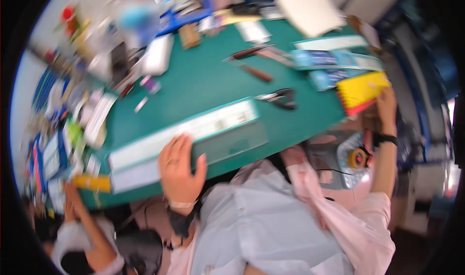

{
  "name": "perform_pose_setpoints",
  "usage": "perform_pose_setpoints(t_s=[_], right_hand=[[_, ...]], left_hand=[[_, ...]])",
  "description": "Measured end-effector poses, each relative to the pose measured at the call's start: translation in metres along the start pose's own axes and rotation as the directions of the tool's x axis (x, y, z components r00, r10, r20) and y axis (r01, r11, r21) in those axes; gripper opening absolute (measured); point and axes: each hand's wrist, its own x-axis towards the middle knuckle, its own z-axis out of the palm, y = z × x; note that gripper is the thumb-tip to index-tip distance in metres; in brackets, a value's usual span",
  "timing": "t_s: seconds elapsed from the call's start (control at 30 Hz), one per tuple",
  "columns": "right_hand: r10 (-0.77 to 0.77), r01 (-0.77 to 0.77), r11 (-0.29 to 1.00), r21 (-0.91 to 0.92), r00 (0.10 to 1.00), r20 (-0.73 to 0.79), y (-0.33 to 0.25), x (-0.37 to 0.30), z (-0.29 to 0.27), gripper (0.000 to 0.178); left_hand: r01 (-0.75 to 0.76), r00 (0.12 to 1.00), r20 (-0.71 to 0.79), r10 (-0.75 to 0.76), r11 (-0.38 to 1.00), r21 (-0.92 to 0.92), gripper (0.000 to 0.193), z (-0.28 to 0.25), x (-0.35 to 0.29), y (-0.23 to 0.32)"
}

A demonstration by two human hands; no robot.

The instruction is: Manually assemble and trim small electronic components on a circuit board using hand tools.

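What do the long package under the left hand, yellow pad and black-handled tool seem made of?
Long package: probably clear plastic, white card; green tabletop shows through. Yellow pad: smooth card or plastic, too blurred to tell. Black-handled tool: silvery, apparently metal tip; handles perhaps plastic.

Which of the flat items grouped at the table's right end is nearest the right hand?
The yellow item with a red edge, right at the right hand; the blue and white items lie farther from it.
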Motion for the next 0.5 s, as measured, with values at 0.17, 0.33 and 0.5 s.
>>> perform_pose_setpoints(t_s=[0.17, 0.33, 0.5], right_hand=[[0.407, -0.340, 0.863, 0.373, 0.906, -0.117, 0.040, 0.002, -0.002, 0.018], [0.338, -0.026, 0.517, 0.856, 0.924, -0.176, -0.092, 0.020, -0.171, 0.016], [-0.014, 0.177, 0.296, 0.939, 0.983, -0.181, -0.160, 0.010, -0.277, 0.021]], left_hand=[[-0.011, 0.999, 0.053, 0.012, 1.000, -0.025, 0.048, 0.004, -0.002, 0.007], [0.065, 0.996, 0.089, -0.030, 0.907, -0.416, 0.062, -0.015, 0.015, 0.013], [-0.120, 0.968, 0.145, 0.207, 0.881, -0.458, 0.070, -0.052, 0.045, 0.046]])
